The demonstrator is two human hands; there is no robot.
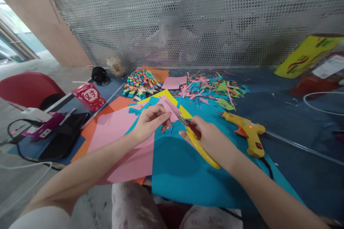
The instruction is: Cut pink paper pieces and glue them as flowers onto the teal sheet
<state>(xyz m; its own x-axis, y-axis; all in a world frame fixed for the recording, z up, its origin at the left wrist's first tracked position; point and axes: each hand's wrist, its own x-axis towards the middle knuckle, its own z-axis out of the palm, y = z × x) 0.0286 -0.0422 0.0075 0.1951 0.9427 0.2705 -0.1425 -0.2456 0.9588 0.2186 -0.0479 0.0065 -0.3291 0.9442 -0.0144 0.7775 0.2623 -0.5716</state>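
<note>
My right hand (202, 132) is closed around the yellow-handled scissors (200, 146). Their metal blades point up and to the left, past the fingertips of my other hand. My left hand (153, 120) has its fingers curled together in a pinch. Just under those fingertips is a tiny scrap of blue paper (169, 129); whether they hold it or it lies below, I cannot tell. Beneath my hands spread a pink sheet (107, 139), a blue sheet (182, 171) and a yellow sheet (168, 95). Blue strips (145, 106) lie beyond my left hand.
A yellow glue gun (247, 128) lies right of my right hand, its stick trailing right. Further back are a fringed paper bundle (141, 83) and a heap of paper scraps (206, 87). A black phone (64, 136), power strip (45, 127) and red packet (88, 96) sit left.
</note>
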